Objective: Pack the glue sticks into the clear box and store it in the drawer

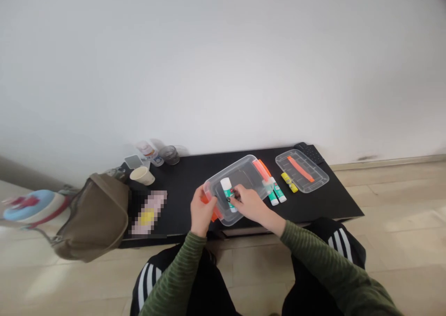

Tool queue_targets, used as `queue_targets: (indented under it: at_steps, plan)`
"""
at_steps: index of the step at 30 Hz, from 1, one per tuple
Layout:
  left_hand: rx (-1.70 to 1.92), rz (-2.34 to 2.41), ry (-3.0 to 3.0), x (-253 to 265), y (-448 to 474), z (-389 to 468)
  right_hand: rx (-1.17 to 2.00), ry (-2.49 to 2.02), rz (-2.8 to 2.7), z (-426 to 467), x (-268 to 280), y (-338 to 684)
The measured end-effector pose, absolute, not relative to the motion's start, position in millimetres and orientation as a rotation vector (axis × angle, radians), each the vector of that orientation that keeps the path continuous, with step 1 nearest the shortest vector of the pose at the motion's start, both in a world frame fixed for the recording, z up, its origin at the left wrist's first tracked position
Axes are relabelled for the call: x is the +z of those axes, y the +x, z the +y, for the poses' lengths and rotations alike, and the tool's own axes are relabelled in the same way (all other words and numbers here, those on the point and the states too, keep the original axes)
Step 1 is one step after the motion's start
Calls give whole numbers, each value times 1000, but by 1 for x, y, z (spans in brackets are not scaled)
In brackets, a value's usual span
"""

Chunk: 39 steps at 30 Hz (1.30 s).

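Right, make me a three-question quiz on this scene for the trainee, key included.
1. True or false: the clear lid lies off the clear box, to its right as the wearer sees it.

2. What does each grip hold, the left grip and the right grip?

3. The strip across the lid is:
A) blue
B) orange
C) black

Key:
1. True.
2. Left: the clear box, by its orange-clipped end. Right: a green-and-white glue stick.
3. B.

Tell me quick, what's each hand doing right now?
Left hand: closed on the clear box, holding one end.
Right hand: closed on a green-and-white tube, holding it.
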State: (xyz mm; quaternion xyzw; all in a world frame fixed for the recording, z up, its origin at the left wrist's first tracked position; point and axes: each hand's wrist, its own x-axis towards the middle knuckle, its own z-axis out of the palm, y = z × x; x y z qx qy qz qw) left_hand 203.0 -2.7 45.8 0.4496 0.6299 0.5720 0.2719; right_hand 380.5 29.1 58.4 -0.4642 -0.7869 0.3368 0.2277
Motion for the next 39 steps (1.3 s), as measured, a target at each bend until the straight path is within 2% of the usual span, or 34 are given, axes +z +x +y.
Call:
queue_targets:
  at_steps: [4, 9, 17, 19, 22, 24, 26, 30, 35, 39]
  plan:
    - [1532, 1716, 1199, 40, 212, -15, 766, -1583, -2445, 36, 47, 346]
    - [1571, 1577, 1088, 33, 218, -28, 776, -1746, -2479, 42, 38, 324]
    - [1568, 1356, 943, 44, 216, -33, 738, -1649, -2563, 33, 51, 330]
    - [1584, 1364, 925, 45, 216, -31, 685, -1560, -2460, 25, 59, 347]
    - [1611, 1396, 917, 45, 218, -29, 561, -1388, -2013, 19, 68, 393]
    - [1628, 1393, 908, 43, 220, -29, 471, -1461, -1698, 24, 67, 434]
    - [1649, 1392, 926, 41, 221, -29, 365, -1593, -1520, 34, 60, 472]
    - [1678, 1425, 1003, 33, 222, -28, 369, -1913, -1719, 53, 29, 516]
    - [1704, 1428, 976, 31, 221, -25, 382, -2103, -1874, 54, -12, 516]
    - [1695, 1463, 954, 35, 222, -22, 358, -2204, -1888, 55, -22, 511]
